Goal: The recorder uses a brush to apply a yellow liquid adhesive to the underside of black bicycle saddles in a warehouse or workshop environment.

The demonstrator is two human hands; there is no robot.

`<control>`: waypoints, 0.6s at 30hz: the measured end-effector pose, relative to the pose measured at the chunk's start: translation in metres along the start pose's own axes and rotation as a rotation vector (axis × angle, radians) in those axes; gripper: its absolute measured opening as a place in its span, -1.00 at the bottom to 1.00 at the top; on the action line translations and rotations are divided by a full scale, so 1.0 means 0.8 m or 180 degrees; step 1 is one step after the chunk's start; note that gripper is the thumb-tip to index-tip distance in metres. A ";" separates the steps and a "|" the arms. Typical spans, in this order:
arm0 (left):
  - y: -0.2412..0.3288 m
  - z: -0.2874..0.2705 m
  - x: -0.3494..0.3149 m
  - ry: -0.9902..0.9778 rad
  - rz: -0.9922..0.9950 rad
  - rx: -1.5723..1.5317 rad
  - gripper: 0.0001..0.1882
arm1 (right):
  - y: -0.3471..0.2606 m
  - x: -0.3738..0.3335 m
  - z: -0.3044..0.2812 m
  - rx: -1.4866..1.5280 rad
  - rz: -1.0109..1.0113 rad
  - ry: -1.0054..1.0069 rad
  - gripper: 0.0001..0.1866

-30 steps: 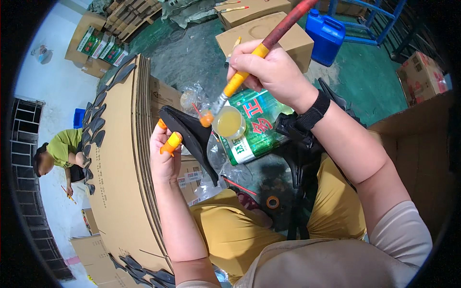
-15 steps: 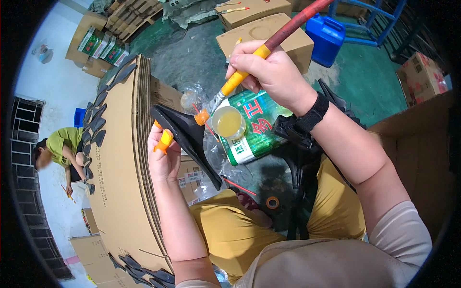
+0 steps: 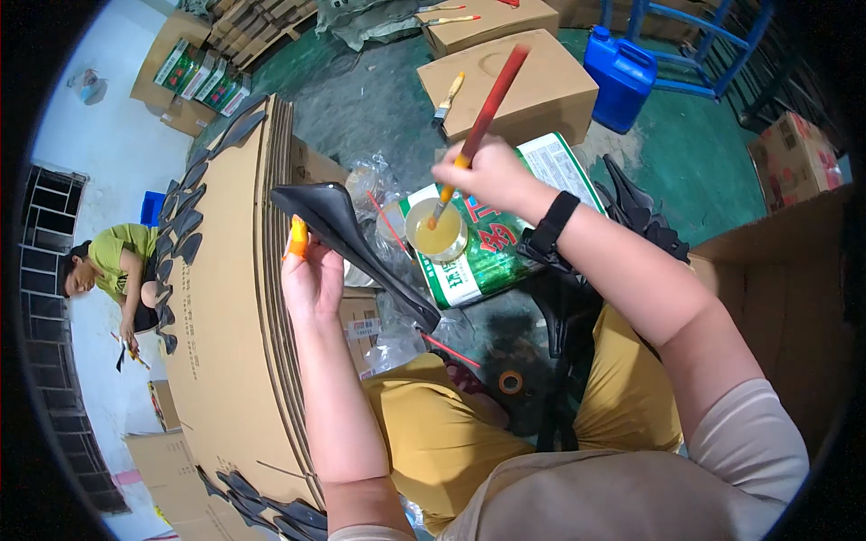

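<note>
My left hand [image 3: 314, 281], with orange tape or a cover on a finger, is closed on a black part shaped like a bicycle saddle [image 3: 343, 225]. The part slants down to the right, its broad end at the upper left. In my right hand [image 3: 498, 171] is a paintbrush [image 3: 494, 101] with a red and yellow handle. Its tip dips into a clear cup [image 3: 414, 242] of yellowish liquid. Under the cup is a green and white can [image 3: 559, 171]. More black parts [image 3: 555, 316] lie right of the can.
Stacked cardboard [image 3: 225, 298] rises on my left, bearing several black parts [image 3: 187, 221]. Ahead are a carton [image 3: 532, 86] with another brush [image 3: 449, 97] at its side and a blue jerrycan [image 3: 620, 79]. An open carton [image 3: 767, 288] stands right. Another person [image 3: 122, 270] crouches far left.
My right hand has lowered the brush from the black part into the cup, and its handle now stands steeper. My left hand has turned the part so its smooth side shows more.
</note>
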State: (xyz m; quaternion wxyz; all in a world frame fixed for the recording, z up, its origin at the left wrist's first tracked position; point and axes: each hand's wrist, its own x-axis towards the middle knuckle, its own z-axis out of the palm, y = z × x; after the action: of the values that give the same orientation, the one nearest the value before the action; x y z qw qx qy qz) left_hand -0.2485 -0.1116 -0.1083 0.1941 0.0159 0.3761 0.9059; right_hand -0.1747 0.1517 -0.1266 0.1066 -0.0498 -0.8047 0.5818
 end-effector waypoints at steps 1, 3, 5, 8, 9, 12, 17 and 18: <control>-0.001 -0.001 0.003 -0.0005 -0.0013 0.0019 -0.71 | 0.015 0.000 0.009 -0.0005 0.0004 -0.0001 -0.75; -0.001 -0.005 0.007 0.0004 -0.0022 0.0039 -0.71 | 0.031 -0.004 0.024 -0.0602 -0.0309 -0.0068 -0.74; 0.000 -0.009 0.010 -0.0056 0.0005 0.0069 -0.71 | 0.034 -0.004 0.026 -0.0571 -0.0292 -0.0129 -0.73; -0.003 -0.010 0.013 0.0007 -0.0127 0.0078 -0.71 | 0.013 0.000 0.009 -0.0699 -0.0445 0.0023 -0.76; -0.005 -0.009 0.013 0.0003 -0.0131 0.0068 -0.71 | 0.000 0.001 -0.002 -0.0427 -0.0320 0.0116 -0.78; -0.007 -0.006 0.012 -0.0065 -0.0135 0.0013 -0.71 | -0.020 0.004 -0.014 0.0906 -0.0610 0.0658 -0.76; -0.013 -0.002 0.013 -0.0227 -0.0271 -0.0224 -0.69 | -0.069 -0.012 -0.030 0.1887 -0.0455 0.0796 -0.76; -0.015 0.002 0.012 -0.0227 -0.0280 -0.0226 -0.69 | -0.071 -0.014 -0.027 0.1884 -0.0449 0.0802 -0.76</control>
State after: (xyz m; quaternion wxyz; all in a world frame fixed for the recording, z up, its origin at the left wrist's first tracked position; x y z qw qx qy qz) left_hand -0.2532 -0.0994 -0.1169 0.2475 0.0248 0.3369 0.9081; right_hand -0.1562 0.1514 -0.0671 0.2552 -0.0325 -0.5827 0.7709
